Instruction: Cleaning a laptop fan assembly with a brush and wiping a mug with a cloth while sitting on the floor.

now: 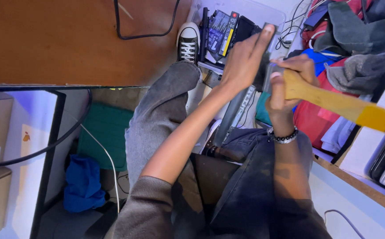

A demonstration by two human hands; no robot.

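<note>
Left sleeve (146,208): grey-brown knit, pushed up above the elbow, with a ribbed cuff band at its edge; the forearm below it is bare.
Right arm: bare from wrist to near the bottom edge of the picture; no sleeve shows on it.
Bracelet (283,136): a string of dark, glossy round beads with a few silvery ones, worn snug at the right wrist.
Jeans (157,119): faded grey denim on the left leg, darker washed grey on the right, with a stitched seam running down the thigh.
Shoe (188,42): black canvas sneaker with white laces, white rubber toe cap and white sole edge.
Hands: bare, no gloves or rings visible.
</note>
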